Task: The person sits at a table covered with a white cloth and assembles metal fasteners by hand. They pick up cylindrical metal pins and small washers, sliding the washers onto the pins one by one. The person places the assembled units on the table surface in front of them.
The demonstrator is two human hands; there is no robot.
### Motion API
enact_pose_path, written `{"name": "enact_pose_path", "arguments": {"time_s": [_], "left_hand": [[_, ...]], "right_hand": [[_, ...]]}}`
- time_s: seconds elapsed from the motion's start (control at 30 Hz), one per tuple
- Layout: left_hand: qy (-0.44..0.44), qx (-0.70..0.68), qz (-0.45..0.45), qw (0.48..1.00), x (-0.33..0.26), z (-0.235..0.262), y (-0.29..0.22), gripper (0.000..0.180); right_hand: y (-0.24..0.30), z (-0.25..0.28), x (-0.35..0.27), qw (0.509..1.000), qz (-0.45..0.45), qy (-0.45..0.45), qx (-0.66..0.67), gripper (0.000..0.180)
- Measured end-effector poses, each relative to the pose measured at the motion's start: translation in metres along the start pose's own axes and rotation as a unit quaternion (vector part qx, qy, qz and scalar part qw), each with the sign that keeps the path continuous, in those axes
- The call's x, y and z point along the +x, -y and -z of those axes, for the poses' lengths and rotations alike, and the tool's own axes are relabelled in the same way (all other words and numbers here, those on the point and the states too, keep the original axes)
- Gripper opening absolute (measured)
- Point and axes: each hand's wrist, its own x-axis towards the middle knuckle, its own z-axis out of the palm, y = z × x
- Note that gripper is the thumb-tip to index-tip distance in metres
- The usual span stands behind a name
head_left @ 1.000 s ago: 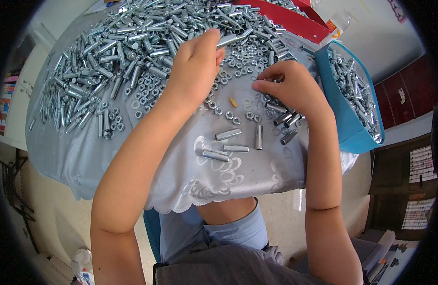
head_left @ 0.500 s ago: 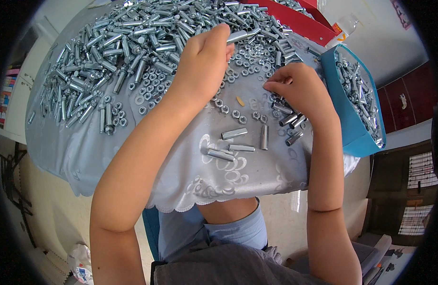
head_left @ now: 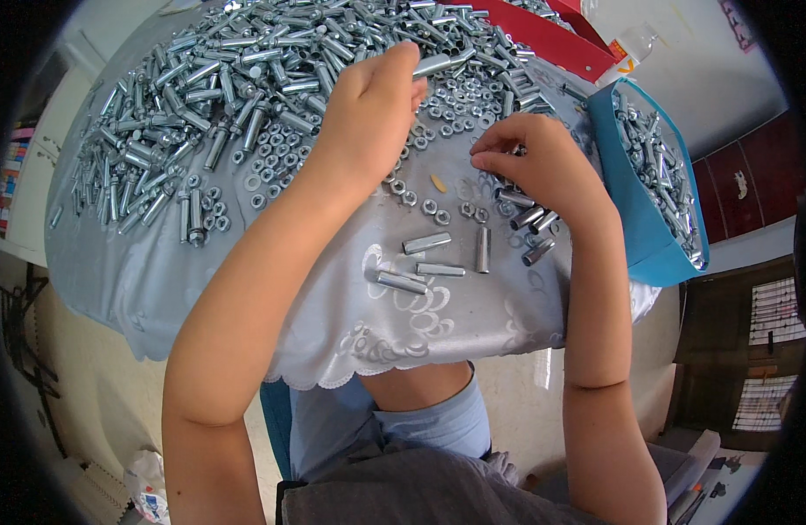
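At the far left of the worktop (head_left: 114, 262), covered by a pale blue-grey cloth, a deep heap of silver metal sleeves (head_left: 202, 96) spreads across the back, with loose hex nuts (head_left: 272, 166) scattered along its near edge. The left hand (head_left: 372, 109) reaches over the nuts to the heap, fingers closed around one sleeve (head_left: 433, 66) whose end sticks out past the fingertips. In front of it, four separate sleeves (head_left: 429, 258) lie apart on bare cloth. The right hand (head_left: 534, 166) rests just beside them, fingers curled narrowly down onto the cloth; what it pinches cannot be made out. A few more sleeves (head_left: 530, 232) lie under its palm. Further right stands a blue bin (head_left: 635, 227) filled with assembled bolts (head_left: 665, 175), and behind it a red tray (head_left: 551, 39).
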Motion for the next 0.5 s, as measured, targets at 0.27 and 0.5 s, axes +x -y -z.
{"name": "enact_pose_path", "arguments": {"time_s": [0.27, 0.5], "left_hand": [[0.042, 0.001, 0.008, 0.999, 0.003, 0.005, 0.003, 0.044], [0.016, -0.001, 0.017, 1.000, 0.002, 0.002, 0.003, 0.045]], "right_hand": [[-0.006, 0.006, -0.002, 0.999, -0.016, -0.004, -0.036, 0.015], [-0.005, 0.007, -0.004, 0.997, -0.009, -0.014, -0.077, 0.015]]}}
